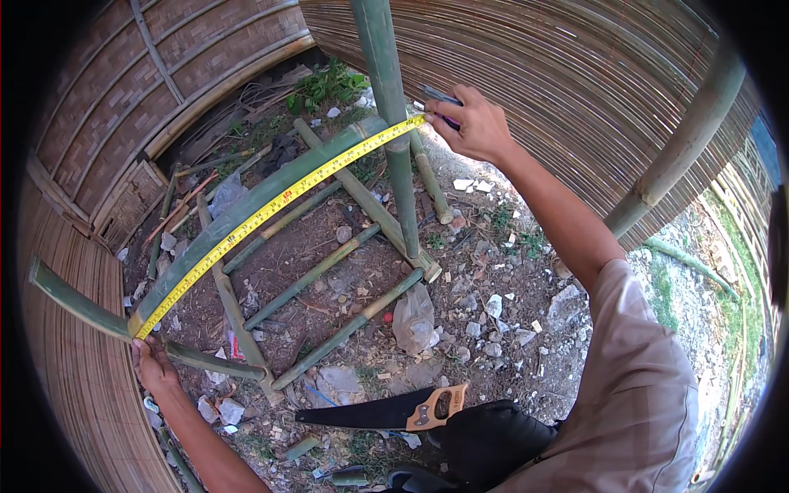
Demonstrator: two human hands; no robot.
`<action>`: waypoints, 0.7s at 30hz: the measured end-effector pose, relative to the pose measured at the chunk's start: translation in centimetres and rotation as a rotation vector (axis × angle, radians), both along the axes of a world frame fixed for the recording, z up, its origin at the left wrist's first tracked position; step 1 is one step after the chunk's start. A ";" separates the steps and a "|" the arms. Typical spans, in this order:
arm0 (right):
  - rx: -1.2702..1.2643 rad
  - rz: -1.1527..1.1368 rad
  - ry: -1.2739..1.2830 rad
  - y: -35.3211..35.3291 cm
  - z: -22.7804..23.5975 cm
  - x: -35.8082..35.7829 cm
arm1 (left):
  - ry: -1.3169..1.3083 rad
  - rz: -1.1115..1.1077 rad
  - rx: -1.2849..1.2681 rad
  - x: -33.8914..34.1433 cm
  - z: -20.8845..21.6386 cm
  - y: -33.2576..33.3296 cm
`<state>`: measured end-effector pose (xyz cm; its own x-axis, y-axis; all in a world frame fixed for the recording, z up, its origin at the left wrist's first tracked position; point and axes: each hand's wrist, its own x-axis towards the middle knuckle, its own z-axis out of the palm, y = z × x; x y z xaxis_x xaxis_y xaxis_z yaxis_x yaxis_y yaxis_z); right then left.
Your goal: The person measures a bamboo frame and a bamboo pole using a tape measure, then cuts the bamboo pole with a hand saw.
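Observation:
A yellow tape measure stretches along a green bamboo pole that lies across the upper part of a bamboo frame. My left hand pinches the tape's near-left end, where the pole meets a side piece of bamboo. At the far end, beside an upright bamboo post, my right hand is closed at the other end of the tape. A slim grey, pen-like thing sticks out from its fingers. The tape's case cannot be made out.
A hand saw with a black blade and wooden handle lies on the ground by my feet. Stones, a plastic bag and wood scraps are strewn about. Woven bamboo walls and a slatted screen stand around the frame.

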<state>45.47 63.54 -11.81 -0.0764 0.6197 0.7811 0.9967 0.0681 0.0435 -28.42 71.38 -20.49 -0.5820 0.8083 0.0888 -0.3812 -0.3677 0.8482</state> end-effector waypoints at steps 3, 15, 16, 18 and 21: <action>-0.039 -0.020 0.003 -0.3 0.1 0.1 | -0.012 0.006 0.008 0.6 0.0 0.0; -0.022 -0.014 0.019 0.1 0.3 -0.2 | 0.003 -0.016 0.009 -1.3 -0.8 0.7; -0.030 -0.013 0.032 0.2 0.4 -0.3 | -0.004 -0.010 0.011 -1.6 -0.8 0.8; -0.019 -0.012 0.026 0.2 0.3 -0.2 | -0.012 -0.005 0.010 -1.5 -0.9 0.9; -0.010 -0.011 0.021 0.3 0.3 -0.1 | -0.006 -0.005 -0.013 -1.9 -0.9 1.0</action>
